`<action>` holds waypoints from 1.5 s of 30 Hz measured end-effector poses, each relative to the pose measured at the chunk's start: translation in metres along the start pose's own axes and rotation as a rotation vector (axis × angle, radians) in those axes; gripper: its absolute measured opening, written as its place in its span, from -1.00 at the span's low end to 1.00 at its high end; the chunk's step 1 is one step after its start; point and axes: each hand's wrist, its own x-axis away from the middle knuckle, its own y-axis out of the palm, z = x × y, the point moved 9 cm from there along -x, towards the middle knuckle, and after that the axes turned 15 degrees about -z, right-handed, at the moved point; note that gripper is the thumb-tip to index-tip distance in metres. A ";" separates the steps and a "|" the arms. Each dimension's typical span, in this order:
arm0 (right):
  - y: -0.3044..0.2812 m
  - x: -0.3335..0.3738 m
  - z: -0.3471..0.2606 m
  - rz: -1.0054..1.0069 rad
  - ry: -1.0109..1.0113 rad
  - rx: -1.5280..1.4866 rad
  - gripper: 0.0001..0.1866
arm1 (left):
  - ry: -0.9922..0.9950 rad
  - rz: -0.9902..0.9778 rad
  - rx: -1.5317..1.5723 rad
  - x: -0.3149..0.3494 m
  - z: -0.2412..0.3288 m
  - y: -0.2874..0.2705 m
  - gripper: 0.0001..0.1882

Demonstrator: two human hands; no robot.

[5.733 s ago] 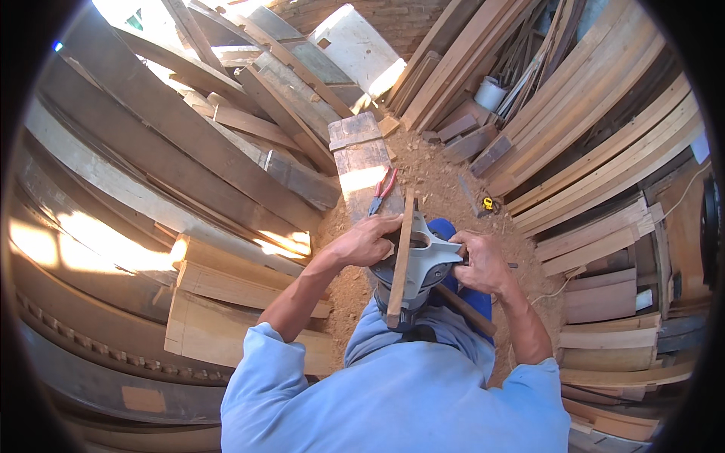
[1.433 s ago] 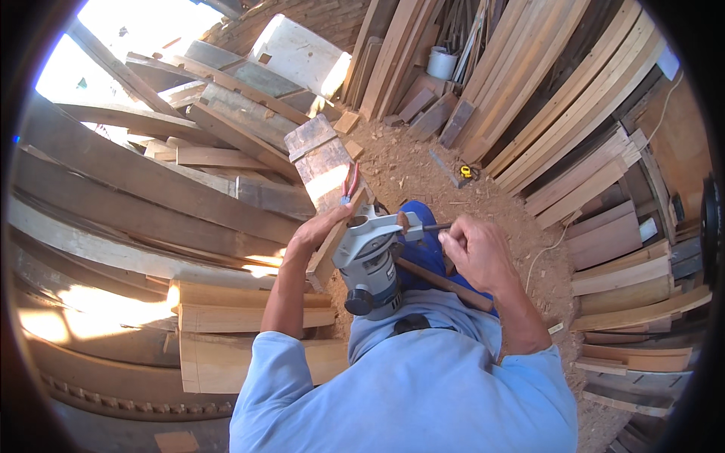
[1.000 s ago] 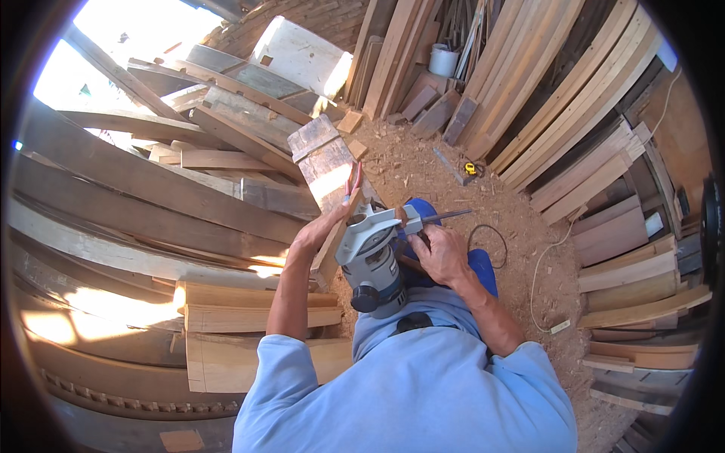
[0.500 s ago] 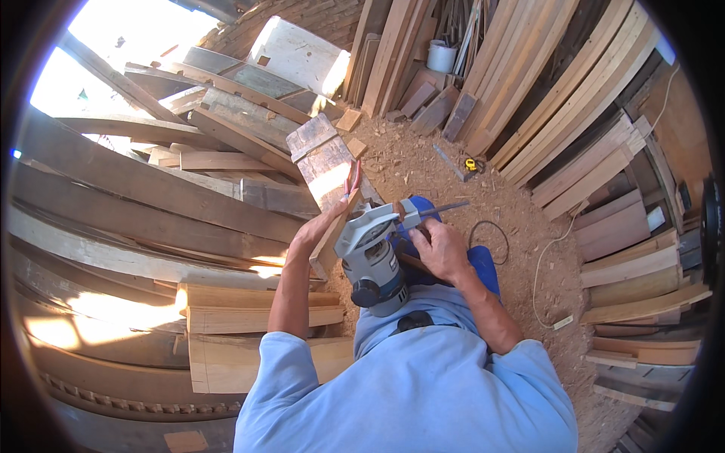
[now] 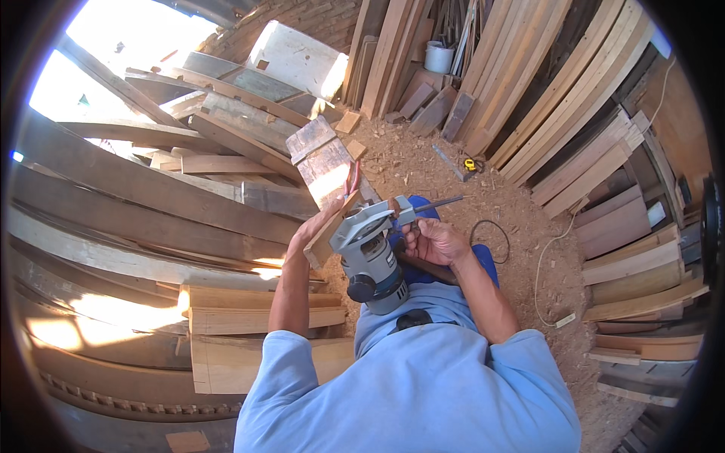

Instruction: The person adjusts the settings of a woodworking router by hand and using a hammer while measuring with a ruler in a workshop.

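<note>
A grey and dark blue router (image 5: 375, 268) lies tilted over my lap, its base turned up and away from me. A flat wooden board (image 5: 326, 238) stands along the left of the base. My left hand (image 5: 313, 225) is closed round that board, its fingers partly hidden behind it. A metal bracket (image 5: 404, 213) with a dark rod (image 5: 442, 203) sticks out on the router's right side. My right hand (image 5: 438, 241) has its fingers curled in a pinch just below the bracket; a small part there is mostly covered. Red-handled pliers (image 5: 353, 178) are just beyond the board.
A worn plank (image 5: 313, 143) lies ahead of me. A yellow tape measure (image 5: 470, 164) and a metal square (image 5: 448, 162) rest on the sawdust-covered floor (image 5: 521, 257). Stacked boards (image 5: 151, 204) fill the left; timber (image 5: 574, 90) leans at right. A cord (image 5: 538, 272) crosses the floor.
My right hand has turned, its fingers now curled together below the bracket. The router, its rod and the board have shifted slightly left and tilted; my left hand still grips the board.
</note>
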 end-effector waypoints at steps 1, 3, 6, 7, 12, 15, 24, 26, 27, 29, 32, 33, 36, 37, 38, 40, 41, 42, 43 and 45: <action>-0.001 -0.002 0.000 0.002 0.007 -0.003 -0.72 | 0.002 -0.019 0.023 -0.001 0.000 0.002 -0.29; -0.003 -0.004 0.000 0.013 0.013 -0.005 -0.76 | 0.021 -0.021 0.075 -0.001 0.001 0.005 -0.31; -0.006 -0.004 -0.003 0.039 0.006 0.012 -0.79 | 0.043 -0.005 0.098 0.004 0.009 0.010 -0.34; -0.007 -0.003 -0.004 0.046 0.002 0.027 -0.79 | 0.049 0.005 0.098 0.005 0.010 0.011 -0.34; -0.013 0.000 -0.008 0.114 0.001 0.161 -0.78 | 0.032 0.009 0.119 -0.003 0.000 -0.001 -0.35; -0.020 0.006 -0.015 0.240 0.019 0.389 -0.74 | 0.048 0.021 0.086 -0.004 0.002 0.000 -0.34; 0.147 0.017 -0.081 0.852 0.025 2.157 -0.49 | 0.004 -0.054 -0.217 -0.025 -0.014 -0.017 -0.04; 0.169 -0.002 -0.081 0.842 -0.080 2.411 -0.49 | -0.053 -0.093 -0.370 -0.025 -0.013 -0.013 0.09; 0.159 -0.007 -0.085 0.812 -0.013 2.426 -0.49 | -0.087 -0.101 -0.434 -0.023 0.002 0.004 0.09; 0.118 -0.023 -0.084 0.672 0.213 2.317 -0.49 | -0.104 -0.073 -0.524 -0.005 0.025 0.023 0.07; 0.080 -0.027 -0.081 0.503 0.378 2.105 -0.52 | -0.057 0.030 -0.631 0.005 0.033 0.026 0.07; 0.078 -0.027 -0.080 0.466 0.385 2.056 -0.53 | -0.047 0.074 -0.672 0.006 0.033 0.023 0.09; 0.087 -0.024 -0.079 0.416 0.329 2.070 -0.57 | -0.029 0.028 -0.686 0.008 0.029 0.023 0.08; 0.087 -0.024 -0.078 0.406 0.320 2.078 -0.58 | -0.030 -0.013 -0.701 0.006 0.028 0.024 0.07; 0.087 -0.024 -0.077 0.396 0.311 2.086 -0.59 | -0.015 -0.028 -0.720 0.005 0.027 0.024 0.05; 0.088 -0.025 -0.076 0.374 0.275 2.096 -0.59 | 0.033 -0.028 -0.764 0.005 0.027 0.023 0.00; 0.089 -0.023 -0.077 0.362 0.253 2.096 -0.59 | 0.062 -0.009 -0.770 0.008 0.025 0.022 -0.05; 0.091 -0.021 -0.079 0.353 0.232 2.098 -0.59 | 0.094 0.007 -0.777 0.011 0.028 0.025 -0.10; 0.092 -0.018 -0.080 0.345 0.230 2.088 -0.59 | 0.123 0.029 -0.765 0.016 0.030 0.028 -0.17; 0.099 -0.014 -0.080 0.319 0.228 2.072 -0.58 | 0.165 -0.069 -0.426 0.013 0.018 0.029 -0.29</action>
